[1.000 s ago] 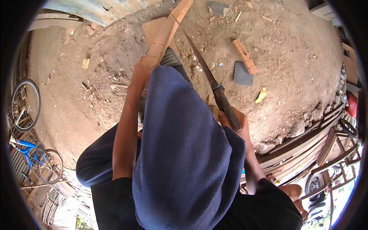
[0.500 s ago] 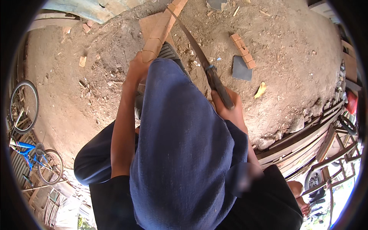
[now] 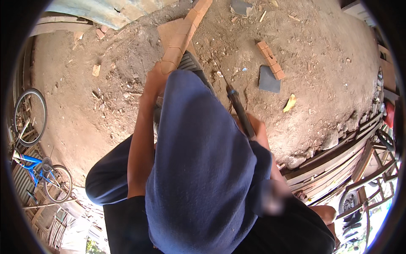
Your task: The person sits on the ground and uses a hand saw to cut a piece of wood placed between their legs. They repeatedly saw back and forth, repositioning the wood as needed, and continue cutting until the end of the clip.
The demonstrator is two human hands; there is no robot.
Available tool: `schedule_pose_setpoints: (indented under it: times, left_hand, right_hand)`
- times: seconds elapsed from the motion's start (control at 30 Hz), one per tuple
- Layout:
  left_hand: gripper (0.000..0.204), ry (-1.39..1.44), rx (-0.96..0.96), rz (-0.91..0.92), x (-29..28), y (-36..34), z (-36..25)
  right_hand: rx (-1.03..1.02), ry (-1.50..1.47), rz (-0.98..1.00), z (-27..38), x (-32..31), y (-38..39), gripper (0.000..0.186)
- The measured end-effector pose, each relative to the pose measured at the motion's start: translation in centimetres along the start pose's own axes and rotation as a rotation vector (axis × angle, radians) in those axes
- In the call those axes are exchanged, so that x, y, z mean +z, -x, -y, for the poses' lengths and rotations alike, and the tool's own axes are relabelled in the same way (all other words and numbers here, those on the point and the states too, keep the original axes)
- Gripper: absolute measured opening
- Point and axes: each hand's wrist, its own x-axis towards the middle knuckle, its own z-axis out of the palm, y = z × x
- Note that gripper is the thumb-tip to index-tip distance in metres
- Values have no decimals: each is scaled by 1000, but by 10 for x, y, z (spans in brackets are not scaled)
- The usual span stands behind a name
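Note:
My left hand (image 3: 156, 79) is closed around the near end of a long reddish-brown wooden piece (image 3: 182, 34), which has notches cut across it at intervals. This piece slants up to the far edge of the view, over a flat brown board (image 3: 167, 30). In my right hand (image 3: 257, 128) is the dark handle of a machete (image 3: 239, 106). Its blade looks thin, seen nearly edge-on, and stands apart from the wood to the right. Blue cloth (image 3: 203, 161) fills the middle and hides part of both arms. A grey ridged thing (image 3: 191, 62) lies beside the wood.
On the dirt floor to the right lie a shorter notched wooden piece (image 3: 270, 60), a dark square sheet (image 3: 270, 79) and a yellow scrap (image 3: 289, 103). Bicycles (image 3: 31, 163) stand at left. Stacked planks (image 3: 325, 163) line the right. Corrugated metal (image 3: 105, 12) is at far left.
The machete has come back toward me, away from the wooden piece, and its blade has turned edge-on. My left hand keeps its hold; the whole view has shifted slightly.

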Motion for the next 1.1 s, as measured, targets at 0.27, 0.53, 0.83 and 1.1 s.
schedule_pose_setpoints:
  times: [0.27, 0.53, 0.83, 1.1]
  left_hand:
    - [65, 25, -1, 24, 3, 2, -2]
    - [66, 44, 22, 55, 12, -6, -10]
    - [66, 34, 13, 30, 5, -2, 9]
    - [65, 63, 4, -6, 2, -10, -3]
  right_hand:
    - [156, -12, 9, 1, 8, -18, 20]
    - [185, 0, -29, -9, 6, -17, 20]
    - [202, -16, 34, -2, -7, 6, 20]
    - [92, -62, 9, 1, -2, 8, 22]
